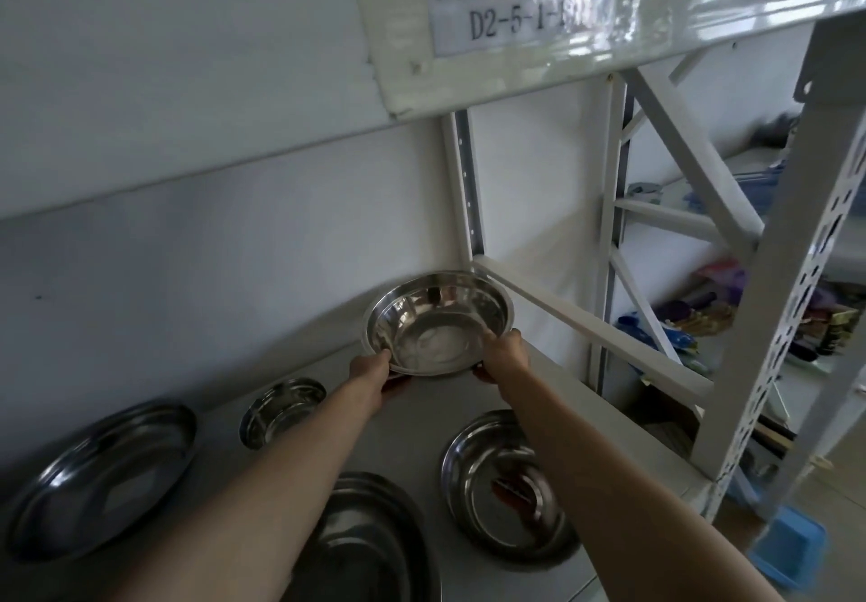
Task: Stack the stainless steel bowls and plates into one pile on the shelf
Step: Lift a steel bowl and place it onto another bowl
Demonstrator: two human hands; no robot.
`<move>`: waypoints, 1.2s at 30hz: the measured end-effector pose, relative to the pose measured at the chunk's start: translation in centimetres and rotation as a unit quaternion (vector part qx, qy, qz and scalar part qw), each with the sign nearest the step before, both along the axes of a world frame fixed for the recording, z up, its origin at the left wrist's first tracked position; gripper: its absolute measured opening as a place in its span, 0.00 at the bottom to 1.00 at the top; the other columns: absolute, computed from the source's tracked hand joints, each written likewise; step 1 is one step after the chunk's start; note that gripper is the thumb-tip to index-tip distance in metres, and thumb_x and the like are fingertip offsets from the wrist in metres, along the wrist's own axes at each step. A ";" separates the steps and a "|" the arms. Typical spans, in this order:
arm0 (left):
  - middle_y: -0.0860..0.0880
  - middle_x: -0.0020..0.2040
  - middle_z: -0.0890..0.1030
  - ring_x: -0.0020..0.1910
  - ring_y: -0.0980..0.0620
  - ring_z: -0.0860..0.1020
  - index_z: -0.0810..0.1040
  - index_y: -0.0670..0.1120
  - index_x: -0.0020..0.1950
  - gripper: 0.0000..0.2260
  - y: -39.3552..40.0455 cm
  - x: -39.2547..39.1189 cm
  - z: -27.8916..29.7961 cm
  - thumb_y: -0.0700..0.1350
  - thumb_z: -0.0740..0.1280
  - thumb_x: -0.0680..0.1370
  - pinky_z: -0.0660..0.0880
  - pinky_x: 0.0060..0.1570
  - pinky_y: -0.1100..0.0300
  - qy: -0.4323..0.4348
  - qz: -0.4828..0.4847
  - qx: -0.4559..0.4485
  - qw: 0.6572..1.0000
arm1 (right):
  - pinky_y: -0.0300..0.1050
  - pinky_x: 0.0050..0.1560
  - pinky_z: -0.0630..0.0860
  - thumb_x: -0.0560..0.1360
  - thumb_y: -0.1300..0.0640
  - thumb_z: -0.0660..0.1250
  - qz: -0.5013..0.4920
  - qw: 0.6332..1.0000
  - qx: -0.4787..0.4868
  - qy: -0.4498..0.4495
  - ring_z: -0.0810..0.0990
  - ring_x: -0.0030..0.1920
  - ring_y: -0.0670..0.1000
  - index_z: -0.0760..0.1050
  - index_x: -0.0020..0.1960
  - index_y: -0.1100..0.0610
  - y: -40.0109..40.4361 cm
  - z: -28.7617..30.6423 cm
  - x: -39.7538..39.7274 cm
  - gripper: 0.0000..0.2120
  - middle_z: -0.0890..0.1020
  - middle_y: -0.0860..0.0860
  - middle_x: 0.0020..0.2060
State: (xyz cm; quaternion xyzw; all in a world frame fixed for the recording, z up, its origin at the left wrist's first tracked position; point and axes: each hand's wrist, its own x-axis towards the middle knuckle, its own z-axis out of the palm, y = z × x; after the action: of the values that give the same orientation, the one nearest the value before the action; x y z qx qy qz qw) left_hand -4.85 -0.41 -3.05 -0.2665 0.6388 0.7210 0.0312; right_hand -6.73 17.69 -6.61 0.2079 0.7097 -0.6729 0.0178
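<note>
Stainless steel still lay scattered across the grey shelf (468,395) as a person gripped a deep bowl (438,322) by its near rim, close to the back corner upright (464,189) of the white rack. The left hand (372,374) pinched the rim at its near-left edge, thumb over the lip and fingers underneath; the right hand (501,358) clamped the near-right edge the same way. Whether the bowl rested on the shelf or hung just above it could not be told.

No pile was visible. Nearer the camera than the bowl, four pieces sat apart: a small bowl (281,409) to its near left, a wide plate (100,479) further left, a plate (503,484) to its near right, and a large dish (361,545) nearest the viewer, partly behind the left forearm. By that showing, the stacking had barely begun.
</note>
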 end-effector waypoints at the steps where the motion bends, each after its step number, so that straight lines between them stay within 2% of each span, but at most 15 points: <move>1: 0.40 0.41 0.79 0.35 0.45 0.78 0.74 0.37 0.58 0.09 0.0 0.4 0.4 0.37 0.61 0.79 0.80 0.28 0.54 0.007 0.004 0.011 1.000 | 0.60 0.47 0.83 0.75 0.42 0.62 0.001 1.000 -0.006 0.005 0.84 0.43 0.58 0.67 0.64 0.55 -0.1 0.3 0.2 0.23 0.81 0.59 0.48; 4: 0.41 0.39 0.78 0.36 0.46 0.78 0.74 0.37 0.55 0.07 -0.3 1.3 1.1 0.38 0.61 0.79 0.80 0.28 0.55 0.023 0.021 0.026 0.999 | 0.61 0.47 0.83 0.76 0.47 0.61 0.002 0.999 -0.025 0.023 0.82 0.39 0.56 0.68 0.62 0.56 -0.7 1.7 1.2 0.19 0.80 0.57 0.43; 9: 0.42 0.39 0.78 0.36 0.47 0.78 0.74 0.39 0.46 0.06 -1.1 3.1 2.1 0.40 0.61 0.79 0.80 0.32 0.56 0.038 0.037 0.031 0.998 | 0.60 0.47 0.83 0.76 0.46 0.61 0.009 0.999 -0.021 0.049 0.82 0.47 0.59 0.66 0.64 0.55 -1.5 2.9 2.6 0.21 0.79 0.60 0.50; 11: 0.42 0.39 0.78 0.37 0.47 0.78 0.74 0.39 0.44 0.07 -1.5 4.1 2.5 0.40 0.61 0.80 0.80 0.31 0.58 0.043 0.043 0.034 0.998 | 0.56 0.44 0.84 0.76 0.47 0.61 0.019 0.997 -0.025 0.065 0.83 0.44 0.57 0.67 0.63 0.57 -1.9 3.4 3.2 0.21 0.80 0.60 0.49; 13: 0.42 0.39 0.79 0.37 0.48 0.79 0.75 0.39 0.46 0.07 -2.1 5.0 3.0 0.41 0.60 0.80 0.80 0.31 0.59 0.044 0.042 0.036 0.997 | 0.51 0.38 0.84 0.76 0.47 0.60 0.029 0.996 -0.019 0.086 0.82 0.38 0.55 0.70 0.63 0.58 -2.3 3.9 3.8 0.20 0.81 0.60 0.46; 18: 0.43 0.41 0.79 0.37 0.49 0.79 0.74 0.39 0.55 0.09 -4.0 7.7 4.6 0.43 0.60 0.80 0.81 0.31 0.60 0.059 0.043 0.048 0.996 | 0.55 0.37 0.83 0.76 0.46 0.58 0.040 0.994 0.011 0.106 0.80 0.34 0.55 0.73 0.58 0.57 -4.2 5.5 5.7 0.18 0.80 0.59 0.41; 22: 0.39 0.46 0.80 0.40 0.45 0.80 0.75 0.36 0.59 0.13 -5.9 10.5 6.2 0.43 0.61 0.79 0.81 0.38 0.54 0.069 0.059 0.057 0.994 | 0.58 0.33 0.84 0.73 0.43 0.57 0.048 0.990 0.052 0.123 0.82 0.36 0.58 0.73 0.54 0.53 -6.1 7.5 7.7 0.17 0.81 0.60 0.43; 24: 0.37 0.47 0.80 0.42 0.43 0.80 0.75 0.34 0.58 0.13 -6.8 12.0 7.2 0.41 0.62 0.78 0.81 0.37 0.52 0.076 0.071 0.071 0.992 | 0.57 0.33 0.84 0.71 0.41 0.58 0.063 0.988 0.067 0.123 0.83 0.39 0.60 0.73 0.53 0.53 -7.1 8.1 8.6 0.19 0.82 0.60 0.43; 26: 0.39 0.44 0.81 0.40 0.44 0.80 0.77 0.37 0.52 0.09 -8.1 13.2 7.9 0.42 0.62 0.78 0.81 0.31 0.56 0.082 0.089 0.048 0.991 | 0.57 0.34 0.84 0.71 0.39 0.57 0.080 0.987 0.074 0.120 0.84 0.40 0.61 0.74 0.53 0.54 -8.1 8.5 9.3 0.21 0.82 0.60 0.43; 27: 0.39 0.44 0.82 0.40 0.44 0.81 0.77 0.39 0.49 0.09 -8.9 13.8 8.1 0.44 0.63 0.78 0.81 0.32 0.56 0.085 0.092 0.032 0.992 | 0.57 0.35 0.83 0.71 0.39 0.57 0.087 0.986 0.077 0.123 0.84 0.41 0.61 0.74 0.52 0.54 -8.7 8.7 9.6 0.21 0.82 0.61 0.43; 29: 0.37 0.49 0.84 0.45 0.41 0.83 0.79 0.41 0.47 0.12 -10.8 14.4 8.0 0.49 0.65 0.75 0.82 0.47 0.47 0.092 0.091 0.006 0.992 | 0.58 0.38 0.83 0.72 0.39 0.55 0.094 0.984 0.080 0.130 0.83 0.42 0.62 0.75 0.51 0.55 -9.8 9.0 10.2 0.22 0.83 0.61 0.43; 30: 0.37 0.49 0.84 0.46 0.41 0.83 0.79 0.42 0.46 0.11 -11.6 14.8 7.9 0.50 0.65 0.75 0.80 0.52 0.43 0.098 0.089 0.003 0.991 | 0.59 0.39 0.83 0.71 0.39 0.54 0.093 0.984 0.079 0.130 0.83 0.42 0.62 0.75 0.51 0.56 -10.3 9.4 10.5 0.24 0.83 0.61 0.43; 31: 0.38 0.47 0.84 0.45 0.41 0.83 0.79 0.43 0.46 0.10 -12.1 15.6 8.1 0.49 0.64 0.77 0.80 0.51 0.43 0.103 0.096 0.006 0.990 | 0.60 0.40 0.83 0.69 0.39 0.54 0.094 0.984 0.076 0.129 0.83 0.42 0.62 0.75 0.51 0.57 -10.9 9.8 10.8 0.25 0.83 0.62 0.42; 33: 0.42 0.41 0.83 0.40 0.45 0.82 0.76 0.43 0.47 0.09 -13.0 17.3 8.7 0.46 0.60 0.81 0.83 0.41 0.51 0.108 0.105 0.016 0.988 | 0.64 0.42 0.83 0.68 0.38 0.53 0.104 0.984 0.076 0.120 0.83 0.39 0.61 0.75 0.51 0.59 -12.0 10.6 11.5 0.27 0.83 0.61 0.40; 36: 0.46 0.40 0.82 0.37 0.49 0.81 0.76 0.44 0.50 0.09 -14.8 19.5 8.8 0.47 0.59 0.81 0.80 0.33 0.58 0.112 0.120 0.015 0.986 | 0.63 0.45 0.82 0.72 0.40 0.53 0.118 0.983 0.095 0.108 0.84 0.38 0.60 0.76 0.47 0.60 -13.8 11.9 12.8 0.26 0.84 0.60 0.38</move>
State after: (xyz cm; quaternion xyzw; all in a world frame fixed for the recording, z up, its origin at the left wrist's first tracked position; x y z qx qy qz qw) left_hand 14.61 -15.17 5.76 -0.2583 0.5904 0.7546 -0.1235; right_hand 6.06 3.84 5.24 0.0494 0.7874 -0.6144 0.0000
